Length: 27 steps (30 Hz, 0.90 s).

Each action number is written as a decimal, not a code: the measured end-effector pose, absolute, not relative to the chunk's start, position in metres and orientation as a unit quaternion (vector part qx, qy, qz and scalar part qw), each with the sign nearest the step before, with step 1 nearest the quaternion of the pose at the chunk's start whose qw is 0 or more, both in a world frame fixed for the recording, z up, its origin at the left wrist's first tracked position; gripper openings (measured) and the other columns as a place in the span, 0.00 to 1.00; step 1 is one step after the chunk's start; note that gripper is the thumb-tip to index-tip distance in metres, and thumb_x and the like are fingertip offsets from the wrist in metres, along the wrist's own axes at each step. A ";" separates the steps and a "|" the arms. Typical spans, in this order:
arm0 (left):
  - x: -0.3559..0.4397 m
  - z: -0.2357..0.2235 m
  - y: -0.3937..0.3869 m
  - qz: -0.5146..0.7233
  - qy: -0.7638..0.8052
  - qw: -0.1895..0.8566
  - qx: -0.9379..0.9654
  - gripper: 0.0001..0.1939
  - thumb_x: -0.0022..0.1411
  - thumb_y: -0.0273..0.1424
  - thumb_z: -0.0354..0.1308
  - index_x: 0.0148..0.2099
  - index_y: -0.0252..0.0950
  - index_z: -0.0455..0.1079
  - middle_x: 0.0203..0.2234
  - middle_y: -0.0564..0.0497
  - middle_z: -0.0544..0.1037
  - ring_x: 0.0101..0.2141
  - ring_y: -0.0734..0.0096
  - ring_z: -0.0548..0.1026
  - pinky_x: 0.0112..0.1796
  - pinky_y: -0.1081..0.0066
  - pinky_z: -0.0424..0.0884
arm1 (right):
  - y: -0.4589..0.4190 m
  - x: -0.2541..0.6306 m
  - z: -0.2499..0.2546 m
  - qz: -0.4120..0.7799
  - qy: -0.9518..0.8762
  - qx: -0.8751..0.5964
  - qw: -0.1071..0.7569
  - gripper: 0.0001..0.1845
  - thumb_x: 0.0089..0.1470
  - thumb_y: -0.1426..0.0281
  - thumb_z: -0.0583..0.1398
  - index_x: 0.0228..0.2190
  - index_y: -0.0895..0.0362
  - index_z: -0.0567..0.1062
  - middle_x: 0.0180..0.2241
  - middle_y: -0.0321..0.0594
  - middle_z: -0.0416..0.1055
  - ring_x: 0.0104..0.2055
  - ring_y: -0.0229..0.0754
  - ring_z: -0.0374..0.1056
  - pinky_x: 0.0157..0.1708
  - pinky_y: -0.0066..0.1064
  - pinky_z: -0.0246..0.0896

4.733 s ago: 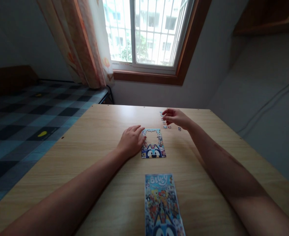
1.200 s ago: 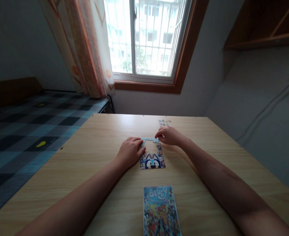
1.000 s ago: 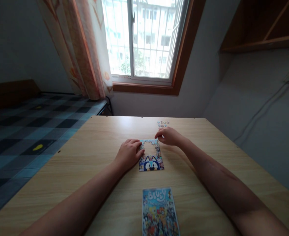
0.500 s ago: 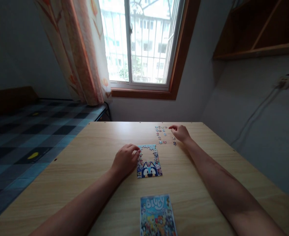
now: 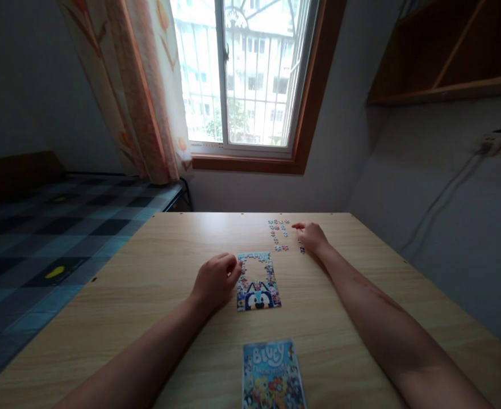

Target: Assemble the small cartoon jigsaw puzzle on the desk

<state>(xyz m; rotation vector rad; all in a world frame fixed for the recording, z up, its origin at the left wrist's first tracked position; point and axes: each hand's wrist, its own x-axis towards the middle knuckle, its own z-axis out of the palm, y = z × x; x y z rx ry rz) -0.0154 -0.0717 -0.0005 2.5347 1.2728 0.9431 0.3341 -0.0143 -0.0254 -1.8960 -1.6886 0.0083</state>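
Observation:
A partly assembled jigsaw puzzle (image 5: 259, 298) lies flat on the table, with a blue cartoon dog's head at its near edge and a bare gap in its middle. Beside its left edge is my left hand (image 5: 216, 279), fingers curled in; whatever they may hold is hidden. Farther back, my right hand (image 5: 312, 236) stretches its index finger leftward, the other fingers bent under. Its fingertip is just right of several loose puzzle pieces (image 5: 277, 228) set out in rows. A dark loose piece (image 5: 302, 250) lies below the right hand.
A Bluey picture box or card (image 5: 271, 375) rests near me on the wooden table (image 5: 157, 267). Beyond the table's far edge are a wall and a barred window (image 5: 257, 85). A checked bed (image 5: 84, 216) stands left; a wooden shelf (image 5: 446, 91) hangs upper right.
My left hand's fingers have curled in and drawn slightly back from the puzzle's left edge. My right hand has shifted slightly nearer and left. The view has tilted a little.

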 end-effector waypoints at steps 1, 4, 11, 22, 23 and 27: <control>-0.015 -0.001 -0.072 0.315 0.425 0.077 0.845 0.19 0.67 0.36 0.51 0.23 0.39 0.59 0.24 0.52 0.71 0.25 0.70 0.65 0.30 0.68 0.59 | -0.014 0.332 -0.025 0.003 -0.646 -0.706 0.289 0.18 0.58 0.74 0.56 0.43 0.54 0.83 0.47 0.41 0.81 0.51 0.44 0.75 0.54 0.32 0.66; -0.016 -0.001 -0.071 0.315 0.424 0.079 0.846 0.19 0.67 0.36 0.51 0.22 0.39 0.57 0.23 0.52 0.70 0.24 0.70 0.64 0.29 0.68 0.57 | -0.015 0.327 -0.023 0.001 -0.674 -0.689 0.265 0.18 0.57 0.75 0.57 0.44 0.54 0.83 0.49 0.40 0.80 0.54 0.45 0.73 0.58 0.33 0.63; -0.015 -0.002 -0.071 0.305 0.433 0.064 0.846 0.19 0.65 0.34 0.50 0.22 0.39 0.54 0.20 0.53 0.66 0.23 0.70 0.62 0.29 0.68 0.55 | -0.018 0.324 -0.023 0.005 -0.696 -0.679 0.234 0.20 0.58 0.77 0.57 0.48 0.55 0.82 0.52 0.43 0.79 0.54 0.45 0.74 0.57 0.33 0.65; -0.015 -0.002 -0.070 0.289 0.438 0.047 0.850 0.18 0.63 0.30 0.50 0.21 0.39 0.52 0.19 0.54 0.64 0.22 0.70 0.60 0.29 0.67 0.54 | -0.021 0.320 -0.021 -0.002 -0.709 -0.672 0.212 0.20 0.60 0.75 0.56 0.50 0.54 0.80 0.53 0.42 0.78 0.54 0.45 0.73 0.56 0.33 0.65; -0.015 -0.002 -0.070 0.289 0.438 0.048 0.850 0.18 0.63 0.30 0.50 0.21 0.39 0.52 0.19 0.54 0.63 0.22 0.70 0.60 0.29 0.67 0.53 | -0.021 0.320 -0.021 -0.003 -0.709 -0.673 0.210 0.20 0.61 0.75 0.55 0.50 0.54 0.80 0.53 0.42 0.78 0.54 0.45 0.73 0.56 0.33 0.65; -0.015 -0.003 -0.069 0.293 0.439 0.051 0.848 0.18 0.62 0.30 0.50 0.21 0.39 0.51 0.18 0.54 0.63 0.22 0.70 0.59 0.29 0.67 0.52 | -0.021 0.318 -0.021 -0.006 -0.715 -0.672 0.195 0.20 0.63 0.73 0.55 0.52 0.55 0.79 0.55 0.43 0.76 0.55 0.46 0.72 0.56 0.34 0.64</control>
